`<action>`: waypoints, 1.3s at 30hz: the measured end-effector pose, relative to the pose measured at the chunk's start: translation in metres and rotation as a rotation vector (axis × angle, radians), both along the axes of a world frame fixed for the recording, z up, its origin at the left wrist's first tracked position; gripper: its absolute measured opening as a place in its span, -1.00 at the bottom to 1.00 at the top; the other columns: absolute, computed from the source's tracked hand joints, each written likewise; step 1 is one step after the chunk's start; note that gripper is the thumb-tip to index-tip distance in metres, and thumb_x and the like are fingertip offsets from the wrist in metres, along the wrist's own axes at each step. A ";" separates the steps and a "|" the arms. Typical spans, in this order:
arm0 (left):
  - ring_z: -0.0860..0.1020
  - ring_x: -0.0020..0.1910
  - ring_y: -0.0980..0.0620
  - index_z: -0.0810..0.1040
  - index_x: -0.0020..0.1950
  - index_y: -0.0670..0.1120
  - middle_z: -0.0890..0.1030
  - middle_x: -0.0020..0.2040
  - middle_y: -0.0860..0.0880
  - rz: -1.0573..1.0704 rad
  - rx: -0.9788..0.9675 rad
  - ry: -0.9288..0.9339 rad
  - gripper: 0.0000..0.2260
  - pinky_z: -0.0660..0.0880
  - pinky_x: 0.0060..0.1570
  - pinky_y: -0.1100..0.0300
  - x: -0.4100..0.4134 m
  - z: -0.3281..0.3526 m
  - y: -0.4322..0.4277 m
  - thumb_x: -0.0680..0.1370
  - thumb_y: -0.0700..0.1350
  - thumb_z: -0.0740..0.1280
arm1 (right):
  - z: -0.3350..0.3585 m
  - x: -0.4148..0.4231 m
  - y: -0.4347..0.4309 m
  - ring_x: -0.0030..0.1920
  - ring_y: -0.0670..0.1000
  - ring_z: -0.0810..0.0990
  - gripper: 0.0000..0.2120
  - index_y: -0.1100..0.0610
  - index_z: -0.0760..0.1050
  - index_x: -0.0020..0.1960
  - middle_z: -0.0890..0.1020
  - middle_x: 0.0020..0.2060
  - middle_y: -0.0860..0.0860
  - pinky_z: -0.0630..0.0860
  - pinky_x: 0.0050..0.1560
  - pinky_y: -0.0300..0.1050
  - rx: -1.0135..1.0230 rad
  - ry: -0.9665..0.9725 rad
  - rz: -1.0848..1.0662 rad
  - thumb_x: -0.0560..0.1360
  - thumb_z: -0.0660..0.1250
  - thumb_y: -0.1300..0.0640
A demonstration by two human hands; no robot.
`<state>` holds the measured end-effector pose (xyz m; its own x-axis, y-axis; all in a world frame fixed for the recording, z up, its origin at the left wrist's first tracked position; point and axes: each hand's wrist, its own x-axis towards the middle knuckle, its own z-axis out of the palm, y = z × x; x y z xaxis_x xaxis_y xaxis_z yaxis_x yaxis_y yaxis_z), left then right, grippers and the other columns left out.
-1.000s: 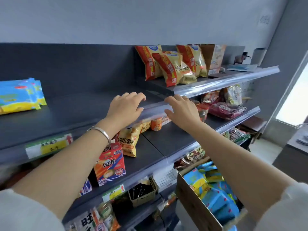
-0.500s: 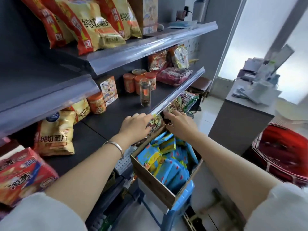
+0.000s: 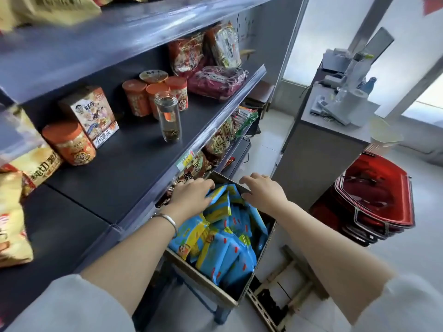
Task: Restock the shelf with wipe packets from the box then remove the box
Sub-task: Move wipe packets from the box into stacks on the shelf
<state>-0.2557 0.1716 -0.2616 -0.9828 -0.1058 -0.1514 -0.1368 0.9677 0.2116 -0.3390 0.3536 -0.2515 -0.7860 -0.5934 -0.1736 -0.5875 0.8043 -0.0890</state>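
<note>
A cardboard box (image 3: 208,289) full of blue and yellow wipe packets (image 3: 224,251) stands low in front of the dark shelf (image 3: 119,173), on a blue stool. My left hand (image 3: 191,196) lies on the topmost packets at the box's far left corner, fingers stretched over them. My right hand (image 3: 263,190) hovers over the box's far rim with its fingers spread and relaxed, holding nothing. The blue packets placed on the upper shelf are out of view.
A glass jar (image 3: 168,116), orange canisters (image 3: 69,142) and snack bags stand on the middle shelf. Stacked red baskets (image 3: 376,200) and a grey counter (image 3: 321,149) are on the right. A wooden frame (image 3: 287,281) lies on the floor beside the box.
Both hands came down from the upper shelf edge to the box, and my view dropped with them. The left hand now touches the packets.
</note>
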 end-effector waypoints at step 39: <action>0.53 -0.13 -0.17 0.38 -0.06 -0.11 0.54 -0.07 -0.12 0.382 0.046 -0.167 -0.90 0.36 -0.29 0.12 -0.086 -0.089 0.001 0.54 -0.12 0.27 | -0.090 -0.096 -0.011 0.18 0.17 0.46 -0.70 0.05 0.41 0.29 0.48 0.14 0.07 0.49 -0.05 0.02 -0.020 -0.143 0.162 0.57 0.19 0.09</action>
